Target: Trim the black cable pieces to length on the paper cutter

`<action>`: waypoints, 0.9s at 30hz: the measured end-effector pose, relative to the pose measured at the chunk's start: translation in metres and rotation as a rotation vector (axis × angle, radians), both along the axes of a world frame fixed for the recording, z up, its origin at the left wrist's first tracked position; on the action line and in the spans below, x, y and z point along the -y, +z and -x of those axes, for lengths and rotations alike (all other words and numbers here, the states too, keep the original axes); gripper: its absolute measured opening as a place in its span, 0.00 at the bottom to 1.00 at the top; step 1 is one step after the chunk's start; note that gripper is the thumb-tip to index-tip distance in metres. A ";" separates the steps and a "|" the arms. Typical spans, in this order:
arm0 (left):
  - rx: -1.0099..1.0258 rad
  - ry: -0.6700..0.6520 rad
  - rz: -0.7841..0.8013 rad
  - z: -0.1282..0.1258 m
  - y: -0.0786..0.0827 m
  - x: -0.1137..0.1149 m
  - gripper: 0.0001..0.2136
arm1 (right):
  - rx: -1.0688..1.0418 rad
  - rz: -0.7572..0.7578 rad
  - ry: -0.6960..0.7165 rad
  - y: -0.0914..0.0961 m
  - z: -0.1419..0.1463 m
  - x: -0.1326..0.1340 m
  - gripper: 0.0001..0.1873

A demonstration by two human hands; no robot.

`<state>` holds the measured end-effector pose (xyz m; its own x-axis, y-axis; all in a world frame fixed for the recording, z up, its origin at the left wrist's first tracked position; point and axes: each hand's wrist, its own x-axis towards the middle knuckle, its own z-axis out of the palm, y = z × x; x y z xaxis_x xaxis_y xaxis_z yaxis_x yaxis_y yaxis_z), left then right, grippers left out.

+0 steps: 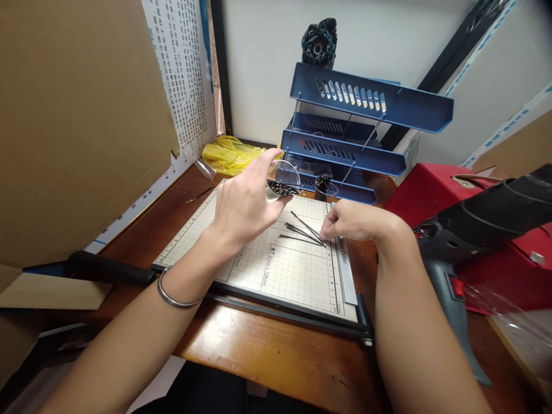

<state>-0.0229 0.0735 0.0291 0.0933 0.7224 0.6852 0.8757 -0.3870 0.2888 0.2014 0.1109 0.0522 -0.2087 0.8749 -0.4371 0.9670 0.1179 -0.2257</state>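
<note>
My left hand (245, 198) is wrapped round a clear plastic cup (290, 168), which is tilted on its side with its mouth toward the right. Inside the cup lies a bundle of thin black wires (282, 188) with light tips. Over the right part of the paper cutter (297, 282), my right hand (351, 221) is closed in a pinch at the ends of several loose black wires (302, 231) fanned out on the gridded board. Its fingertips touch them, though the exact grip is partly hidden. Behind, another cup (321, 194) holds more black wires upright.
A blue tiered tray (371, 106) stands at the back, with a yellow plastic bag (226, 155) to its left. On the right are a black heat gun (448, 253) and a red box (435, 187). The cutter's black handle (112, 269) sticks out left. Cardboard (77, 115) walls the left side.
</note>
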 end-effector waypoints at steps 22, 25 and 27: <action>0.018 0.008 0.031 -0.001 0.000 0.000 0.34 | 0.098 -0.068 0.012 -0.001 0.010 0.004 0.03; 0.035 0.003 0.032 0.000 0.000 0.000 0.36 | 0.061 -0.070 0.033 0.002 0.009 0.004 0.03; 0.052 -0.011 0.023 0.000 0.000 0.001 0.37 | -0.002 -0.085 0.039 0.007 0.006 0.006 0.04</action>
<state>-0.0231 0.0722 0.0295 0.0666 0.7371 0.6725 0.8550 -0.3896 0.3423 0.1952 0.1049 0.0592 -0.2438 0.8999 -0.3616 0.9610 0.1739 -0.2152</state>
